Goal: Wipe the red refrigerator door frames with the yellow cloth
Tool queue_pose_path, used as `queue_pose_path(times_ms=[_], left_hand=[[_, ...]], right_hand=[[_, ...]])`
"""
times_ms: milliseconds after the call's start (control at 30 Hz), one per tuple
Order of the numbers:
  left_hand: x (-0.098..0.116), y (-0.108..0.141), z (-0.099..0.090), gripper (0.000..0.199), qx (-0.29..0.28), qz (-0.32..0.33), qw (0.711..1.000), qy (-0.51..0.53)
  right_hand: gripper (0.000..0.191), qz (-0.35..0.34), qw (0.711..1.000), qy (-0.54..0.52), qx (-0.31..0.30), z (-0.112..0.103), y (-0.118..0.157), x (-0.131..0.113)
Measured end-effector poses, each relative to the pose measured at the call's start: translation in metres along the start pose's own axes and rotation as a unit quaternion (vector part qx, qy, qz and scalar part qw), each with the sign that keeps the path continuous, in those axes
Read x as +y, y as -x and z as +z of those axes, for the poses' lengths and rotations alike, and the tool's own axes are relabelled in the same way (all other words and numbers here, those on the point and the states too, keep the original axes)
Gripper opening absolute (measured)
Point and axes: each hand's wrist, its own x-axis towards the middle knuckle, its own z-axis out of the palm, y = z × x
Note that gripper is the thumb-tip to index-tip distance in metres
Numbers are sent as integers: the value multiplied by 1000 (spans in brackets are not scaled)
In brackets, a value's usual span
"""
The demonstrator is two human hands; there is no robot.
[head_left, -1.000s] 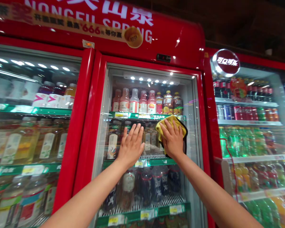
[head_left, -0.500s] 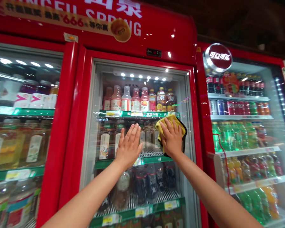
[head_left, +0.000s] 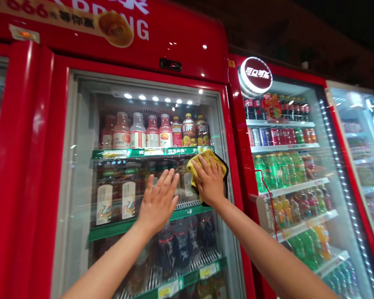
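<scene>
My right hand presses a yellow cloth with a dark edge against the glass door of a red drinks fridge, near its right side. The fingers are spread over the cloth and hold it to the pane. To the left, my left hand is raised flat with its fingers stretched out, at or close to the glass, holding nothing. Behind the pane, bottles stand on shelves with green edges. Both forearms cover part of the lower shelves.
Right of this door stands another red fridge with a round lit sign and a red cord hanging down its front. A further lit fridge is at the far right. The neighbouring door's red frame fills the left edge.
My view has turned right, so the fridges have shifted left and another fridge shows at far right. The cloth remains near the door's right side, and my hands are slightly closer together.
</scene>
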Motion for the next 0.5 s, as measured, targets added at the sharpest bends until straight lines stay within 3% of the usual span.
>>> queue_pose_path(times_ms=[167, 300, 400, 500], left_hand=[[21, -21, 11, 87, 11, -21, 999, 22], [31, -19, 17, 85, 16, -20, 1000, 17], [37, -16, 20, 83, 16, 0, 1000, 3], [46, -21, 25, 84, 20, 3, 1000, -7]], right_hand=[[51, 20, 1000, -9, 7, -7, -42, 38], [53, 94, 995, 5, 30, -2, -5, 63], [53, 110, 993, 8, 36, 2, 27, 71], [52, 94, 994, -20, 45, 2, 15, 81]])
